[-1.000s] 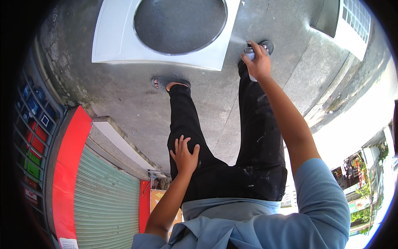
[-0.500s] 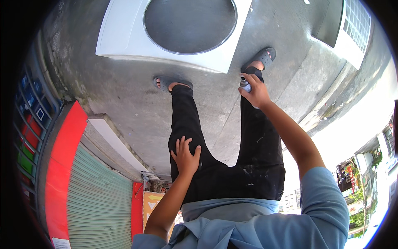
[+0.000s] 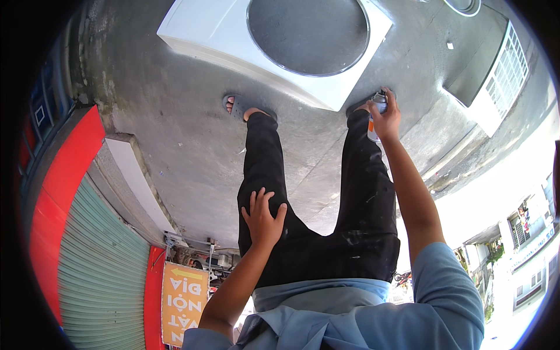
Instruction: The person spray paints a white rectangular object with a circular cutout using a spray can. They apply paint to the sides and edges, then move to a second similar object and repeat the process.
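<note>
My right hand [image 3: 387, 121] is wrapped round a small spray can [image 3: 373, 132] with an orange patch on its side. Its top [image 3: 380, 99] points away from me, and the can is held above my right foot, just right of a white panel's near corner. That white panel [image 3: 204, 38], apparently sheet metal, has a large round opening with grey floor showing through, and lies ahead of my feet. Fingers spread, my left hand [image 3: 265, 219] rests on my left thigh in black trousers and holds nothing.
Another white casing with a grid side [image 3: 506, 73] stands at the right. A pale ring-shaped thing [image 3: 466, 7] is at the top edge. Along the left are a green ribbed shutter [image 3: 102, 268], red wall trim [image 3: 64, 175] and a yellow sign [image 3: 181, 303]. Concrete floor [image 3: 192, 140] surrounds my sandalled feet.
The view has turned, so the white panel appears farther right. My right hand has moved up and right with the spray can, more of which now shows. My left hand stays on the thigh.
</note>
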### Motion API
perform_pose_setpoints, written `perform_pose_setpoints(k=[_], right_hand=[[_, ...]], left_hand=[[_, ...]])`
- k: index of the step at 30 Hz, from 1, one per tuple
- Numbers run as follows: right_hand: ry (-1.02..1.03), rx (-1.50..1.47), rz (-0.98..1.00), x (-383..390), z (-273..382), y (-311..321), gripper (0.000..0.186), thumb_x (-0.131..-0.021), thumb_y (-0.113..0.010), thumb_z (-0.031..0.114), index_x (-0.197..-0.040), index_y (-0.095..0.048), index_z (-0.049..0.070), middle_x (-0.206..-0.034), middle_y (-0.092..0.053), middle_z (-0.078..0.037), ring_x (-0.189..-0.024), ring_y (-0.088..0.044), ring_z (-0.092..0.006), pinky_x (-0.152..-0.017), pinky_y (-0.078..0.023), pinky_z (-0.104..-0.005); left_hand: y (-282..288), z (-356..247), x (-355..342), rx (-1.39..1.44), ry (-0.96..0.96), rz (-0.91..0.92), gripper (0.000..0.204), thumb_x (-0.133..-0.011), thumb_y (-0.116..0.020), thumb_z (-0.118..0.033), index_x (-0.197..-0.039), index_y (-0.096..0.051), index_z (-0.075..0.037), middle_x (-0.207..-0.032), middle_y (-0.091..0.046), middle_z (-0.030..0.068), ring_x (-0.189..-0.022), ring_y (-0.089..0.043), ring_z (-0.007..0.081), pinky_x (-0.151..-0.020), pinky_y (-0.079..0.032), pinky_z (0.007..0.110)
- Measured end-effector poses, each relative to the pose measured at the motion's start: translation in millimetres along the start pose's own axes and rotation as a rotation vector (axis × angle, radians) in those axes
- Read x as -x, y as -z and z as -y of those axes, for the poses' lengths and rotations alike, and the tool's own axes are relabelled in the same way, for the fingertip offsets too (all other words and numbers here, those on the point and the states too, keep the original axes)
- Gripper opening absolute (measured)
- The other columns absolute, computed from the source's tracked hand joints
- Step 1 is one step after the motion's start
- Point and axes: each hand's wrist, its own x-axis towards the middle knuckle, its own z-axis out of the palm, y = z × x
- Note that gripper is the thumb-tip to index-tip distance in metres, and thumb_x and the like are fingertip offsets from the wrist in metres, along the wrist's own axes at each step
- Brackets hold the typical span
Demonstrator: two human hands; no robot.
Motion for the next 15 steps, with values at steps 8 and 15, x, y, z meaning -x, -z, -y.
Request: perform_pose_setpoints(k=[8, 15], right_hand=[[0.225, 0.159, 0.339, -6, 59, -41, 0.058, -0.086, -0.080, 0.029, -0.139, -0.065, 0.012, -0.120, -0.072, -0.018, -0.108, -0.072, -0.0376, -0.095, -0.056, -0.0458], [0.445, 0.124, 0.383, -58, 198, -136, 0.058, -0.088, -0.079, 0.031, -0.141, -0.063, 0.012, -0.120, -0.073, -0.018, -0.105, -0.074, -0.0371, -0.094, -0.058, -0.0454]], left_hand=[[0, 4, 5, 0.067, -0.015, 0.007, 0.049, -0.096, -0.073, -0.040, -0.137, -0.061, -0.015, -0.161, -0.051, 0.0098, -0.157, -0.035, 0.0358, -0.123, -0.018, 0.073], [12, 25, 6, 0.214, -0.012, -0.018, 0.050, -0.098, -0.071, -0.042, -0.138, -0.060, -0.015, -0.160, -0.052, 0.0110, -0.157, -0.036, 0.0353, -0.123, -0.018, 0.072]])
